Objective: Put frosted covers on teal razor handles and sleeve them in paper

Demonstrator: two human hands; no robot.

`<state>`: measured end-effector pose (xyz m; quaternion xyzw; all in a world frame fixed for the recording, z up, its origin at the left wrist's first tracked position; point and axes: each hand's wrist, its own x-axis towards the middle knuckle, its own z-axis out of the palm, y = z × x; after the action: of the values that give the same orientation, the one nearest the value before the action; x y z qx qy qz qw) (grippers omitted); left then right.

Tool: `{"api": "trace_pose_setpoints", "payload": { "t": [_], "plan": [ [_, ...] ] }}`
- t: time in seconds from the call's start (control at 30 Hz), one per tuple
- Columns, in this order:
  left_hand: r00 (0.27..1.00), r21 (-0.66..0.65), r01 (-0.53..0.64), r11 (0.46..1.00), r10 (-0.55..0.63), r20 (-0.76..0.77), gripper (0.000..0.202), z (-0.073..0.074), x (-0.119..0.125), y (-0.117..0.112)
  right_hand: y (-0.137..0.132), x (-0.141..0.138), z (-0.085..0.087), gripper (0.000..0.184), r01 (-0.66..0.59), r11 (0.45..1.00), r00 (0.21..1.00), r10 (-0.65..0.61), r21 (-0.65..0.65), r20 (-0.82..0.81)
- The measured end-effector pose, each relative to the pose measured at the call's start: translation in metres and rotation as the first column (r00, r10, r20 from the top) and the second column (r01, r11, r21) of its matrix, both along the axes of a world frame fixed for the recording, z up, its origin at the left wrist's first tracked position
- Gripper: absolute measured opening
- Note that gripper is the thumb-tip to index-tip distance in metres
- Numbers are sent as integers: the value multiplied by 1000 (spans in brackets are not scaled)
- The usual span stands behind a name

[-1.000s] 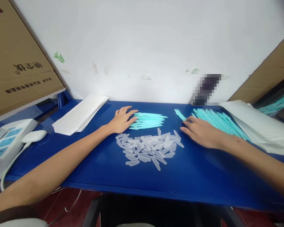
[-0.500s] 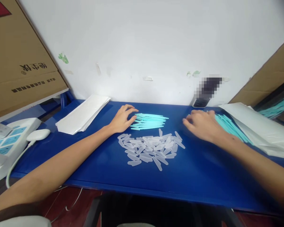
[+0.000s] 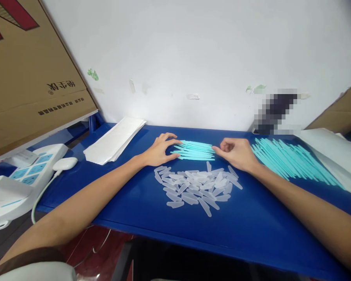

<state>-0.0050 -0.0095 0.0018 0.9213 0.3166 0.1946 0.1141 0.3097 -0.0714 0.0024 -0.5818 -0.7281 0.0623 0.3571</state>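
Observation:
A row of slim turquoise sticks, which look like eyebrow razors [image 3: 195, 150], lies side by side on the blue table. My left hand [image 3: 160, 150] is at their left ends, thumb and forefinger spread apart and touching the row's two sides. At the right ends is my right hand [image 3: 236, 154], its fingers curled and the thumb tip against the razors; anything inside the curl is hidden. Just in front of the row, translucent blade caps [image 3: 195, 187] are heaped loosely. To the right of my right hand lies a larger slanting pile of turquoise razors [image 3: 292, 160].
White paper sleeves [image 3: 114, 140] lie at the back left. More white packaging [image 3: 333, 152] is at the right. A power strip [image 3: 43, 168] with a white plug and cable stands at the left edge. A cardboard box [image 3: 43, 66] leans above it. A blurred-out phone-like object [image 3: 275, 113] rests against the wall.
My right hand has moved from the right-hand pile to the right ends of the row, uncovering that pile. My left hand has stayed at the row. The view has shifted slightly left.

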Motion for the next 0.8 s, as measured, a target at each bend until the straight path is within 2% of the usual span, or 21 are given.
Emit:
{"api": "trace_pose_setpoints", "payload": {
  "t": [0.1, 0.17, 0.23, 0.3, 0.37, 0.43, 0.57, 0.7, 0.8],
  "plan": [
    [992, -11, -21, 1000, 22, 122, 41, 4, 0, 0, -5, 3, 2, 32, 0, 999, 999, 2, 45, -42],
    [988, -57, -17, 998, 25, 152, 36, 13, -4, -2, -7, 4, 5, 28, -112, 992, 993, 109, -56, -55],
    [998, -189, 13, 982, 0, 69, 34, 27, -11, -4, -9, 5, 8, 28, -223, 954, 975, 214, -203, -63],
    [994, -381, 39, 924, -76, -81, 33, 41, -20, -7, -10, 4, 9, 31, -297, 907, 954, 294, -299, -54],
    [969, -526, 32, 850, -156, -193, 31, 53, -28, -9, -9, 4, 9, 33, -326, 891, 943, 331, -315, -39],
    [955, -575, 21, 818, -186, -231, 30, 58, -34, -11, -8, 5, 8, 36, -333, 894, 940, 340, -300, -31],
    [961, -556, 16, 831, -167, -221, 29, 54, -37, -8, -7, 6, 7, 38, -323, 897, 942, 334, -304, -14],
    [976, -440, -21, 898, -77, -203, 31, 46, -36, -1, -7, 6, 6, 38, -288, 916, 938, 329, -280, 109],
    [985, -340, 3, 940, -61, -162, 29, 43, -34, 0, -7, 6, 4, 35, -269, 925, 916, 332, -269, 225]
  ]
}}
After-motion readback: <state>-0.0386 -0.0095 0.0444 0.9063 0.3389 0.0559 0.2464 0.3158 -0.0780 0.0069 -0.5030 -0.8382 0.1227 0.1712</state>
